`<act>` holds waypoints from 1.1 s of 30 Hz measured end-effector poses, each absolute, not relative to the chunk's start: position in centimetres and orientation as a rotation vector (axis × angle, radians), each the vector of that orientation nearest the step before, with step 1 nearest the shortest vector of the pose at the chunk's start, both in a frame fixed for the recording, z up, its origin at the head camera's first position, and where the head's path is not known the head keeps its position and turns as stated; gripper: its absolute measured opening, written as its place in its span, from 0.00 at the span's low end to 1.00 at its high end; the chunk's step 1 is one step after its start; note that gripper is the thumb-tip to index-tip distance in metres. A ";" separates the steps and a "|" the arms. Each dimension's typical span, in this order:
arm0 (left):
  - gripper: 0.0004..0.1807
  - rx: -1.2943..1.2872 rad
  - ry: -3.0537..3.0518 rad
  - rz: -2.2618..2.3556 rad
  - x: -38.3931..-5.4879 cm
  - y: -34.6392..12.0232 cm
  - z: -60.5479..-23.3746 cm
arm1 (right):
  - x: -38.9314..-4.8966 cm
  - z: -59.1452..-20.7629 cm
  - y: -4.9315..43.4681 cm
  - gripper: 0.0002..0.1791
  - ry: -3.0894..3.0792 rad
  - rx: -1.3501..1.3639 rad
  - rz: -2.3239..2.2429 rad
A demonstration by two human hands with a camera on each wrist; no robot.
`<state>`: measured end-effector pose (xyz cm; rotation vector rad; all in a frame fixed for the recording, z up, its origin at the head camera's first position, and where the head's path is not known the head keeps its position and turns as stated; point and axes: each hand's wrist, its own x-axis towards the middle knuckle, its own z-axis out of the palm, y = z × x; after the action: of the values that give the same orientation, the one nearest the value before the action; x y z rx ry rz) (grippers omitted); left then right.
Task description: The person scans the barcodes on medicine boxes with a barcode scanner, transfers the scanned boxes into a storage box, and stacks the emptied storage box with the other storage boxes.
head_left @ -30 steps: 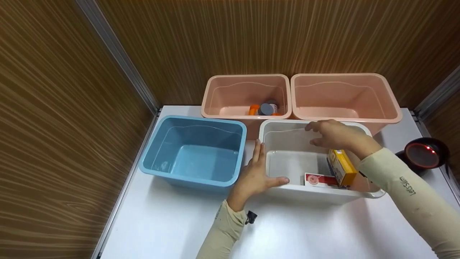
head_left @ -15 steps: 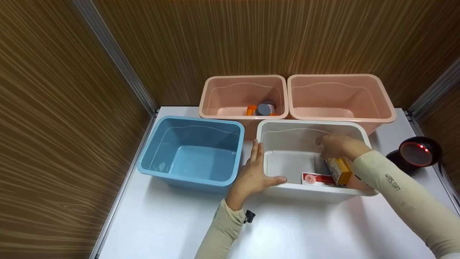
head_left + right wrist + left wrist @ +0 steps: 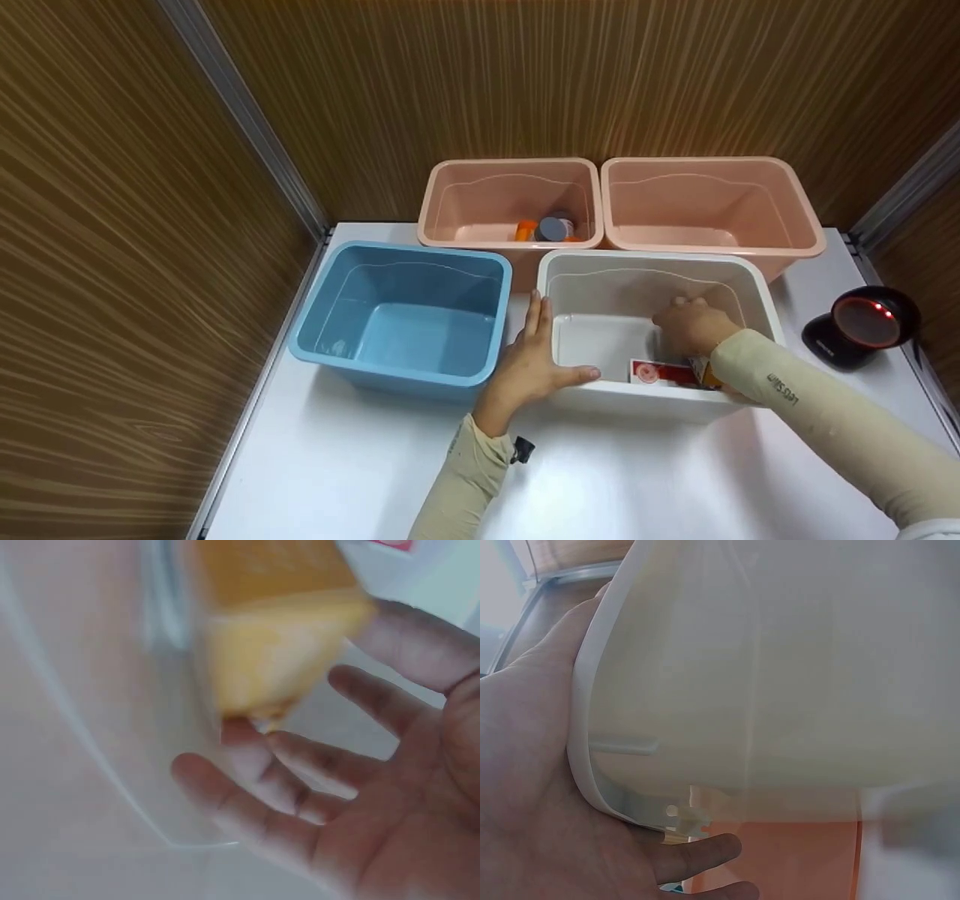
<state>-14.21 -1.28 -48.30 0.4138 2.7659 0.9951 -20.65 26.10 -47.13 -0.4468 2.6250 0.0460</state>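
My left hand [image 3: 525, 369] rests against the near left corner of a white plastic bin [image 3: 660, 393], fingers straight along its side and thumb over the front rim. In the left wrist view the palm lies against the bin's rim. My right hand [image 3: 691, 327] reaches down inside the bin's right part. There a yellow box [image 3: 277, 652] stands tilted, mostly hidden by the hand and sleeve in the head view. In the right wrist view the fingers are loosely spread about the box's end, the thumb right at its corner. A red and white box [image 3: 652, 373] lies beside it.
A blue bin [image 3: 401, 379] stands left of the white one. Behind are two pink bins, the left [image 3: 480, 245] holding orange and grey-capped bottles [image 3: 553, 229], the right [image 3: 712, 248] beside it. A black scanner-like device [image 3: 862, 322] with red lights stands at right.
My right hand has lowered from above the white bin down into it, over the yellow box, and its sleeve now covers most of that box. The left hand stays at the bin's corner.
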 end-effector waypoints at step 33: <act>0.73 0.394 2.724 1.039 -14.1 -1.4 -48.3 | -21.8 -49.0 22.0 0.47 2.570 -0.939 -0.371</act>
<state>-14.13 -1.37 -48.29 0.3944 2.7235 1.0386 -21.77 22.03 -49.04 -0.9388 2.5700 -0.3715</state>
